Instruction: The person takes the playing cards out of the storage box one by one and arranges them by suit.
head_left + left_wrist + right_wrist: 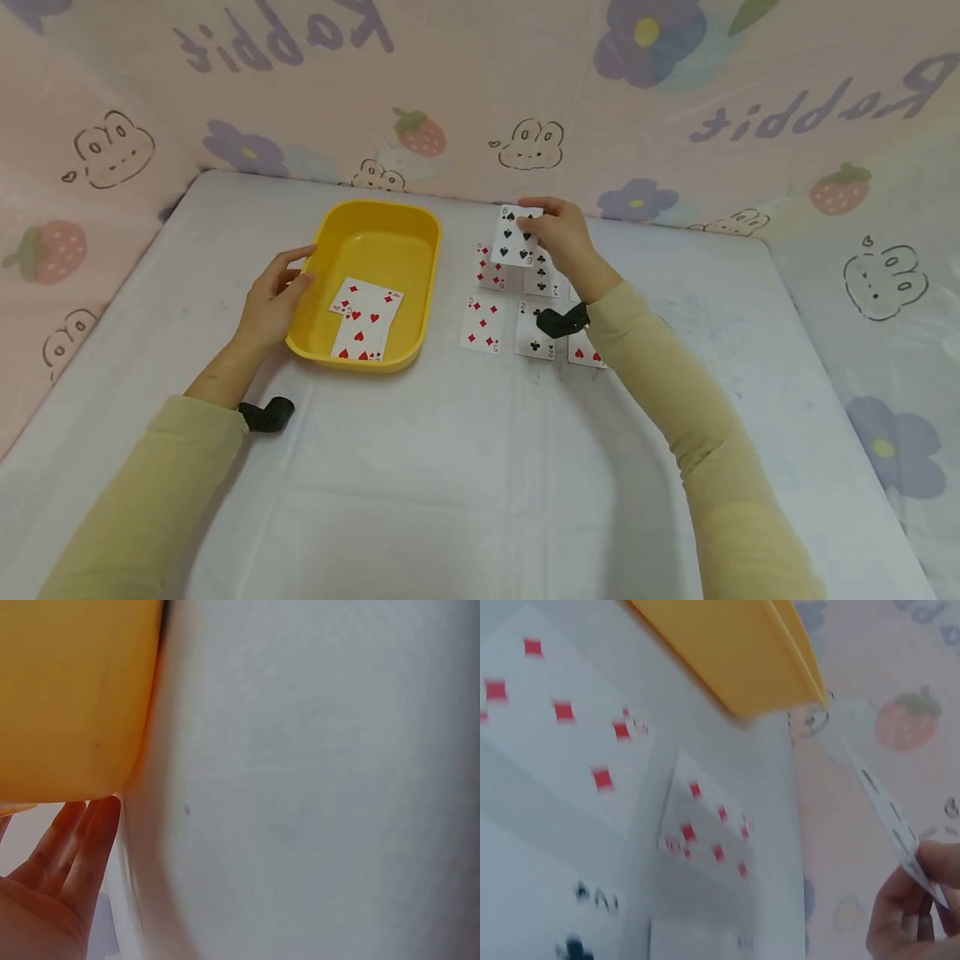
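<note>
In the head view, my right hand pinches a six of spades above the back of the card rows. The raised card overlaps a six of diamonds and a clubs card; the right wrist view shows it nearly edge-on between thumb and fingers. In front lie a five of diamonds, a two of clubs and a hearts card partly hidden by my sleeve. My left hand rests against the left side of a yellow tray, its fingers fairly straight along the outer wall.
Inside the tray, a five of hearts overlaps a diamonds card. A white sheet covers the table. Behind it hangs a patterned cloth, with more cloth at both sides. My right forearm crosses over the right end of the rows.
</note>
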The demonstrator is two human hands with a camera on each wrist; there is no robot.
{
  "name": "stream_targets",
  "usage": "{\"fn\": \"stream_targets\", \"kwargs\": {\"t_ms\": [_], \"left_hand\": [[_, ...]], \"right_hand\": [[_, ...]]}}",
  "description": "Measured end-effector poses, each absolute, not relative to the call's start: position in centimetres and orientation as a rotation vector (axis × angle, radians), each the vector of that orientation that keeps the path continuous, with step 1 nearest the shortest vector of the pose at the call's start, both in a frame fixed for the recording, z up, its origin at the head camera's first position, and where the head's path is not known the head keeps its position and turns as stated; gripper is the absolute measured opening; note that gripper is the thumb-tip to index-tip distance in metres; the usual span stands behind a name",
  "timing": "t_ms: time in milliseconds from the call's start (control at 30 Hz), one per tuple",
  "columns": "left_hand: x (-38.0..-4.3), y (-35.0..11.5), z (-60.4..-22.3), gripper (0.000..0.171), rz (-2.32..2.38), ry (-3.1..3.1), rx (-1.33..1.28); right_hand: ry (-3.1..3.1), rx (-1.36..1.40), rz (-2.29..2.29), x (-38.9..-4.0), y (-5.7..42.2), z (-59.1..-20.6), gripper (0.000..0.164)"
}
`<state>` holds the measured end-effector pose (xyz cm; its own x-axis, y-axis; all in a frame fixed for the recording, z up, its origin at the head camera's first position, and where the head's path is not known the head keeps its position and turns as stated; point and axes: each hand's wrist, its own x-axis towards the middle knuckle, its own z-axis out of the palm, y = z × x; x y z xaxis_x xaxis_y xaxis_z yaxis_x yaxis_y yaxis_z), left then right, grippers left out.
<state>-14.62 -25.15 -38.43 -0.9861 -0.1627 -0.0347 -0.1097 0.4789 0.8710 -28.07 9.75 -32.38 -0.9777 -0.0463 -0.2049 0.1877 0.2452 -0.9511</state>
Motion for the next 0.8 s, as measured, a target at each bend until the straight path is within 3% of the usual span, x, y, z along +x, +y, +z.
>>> {"fn": "stream_targets", "kwargs": {"t_ms": [800], "left_hand": [[-14.4,-25.1,-38.4,0.045,-1.51,-2.672,0.262]], "right_hand": [[2.416,0.276,-1.8,-29.2,22.0,-34.2,0.048]]}}
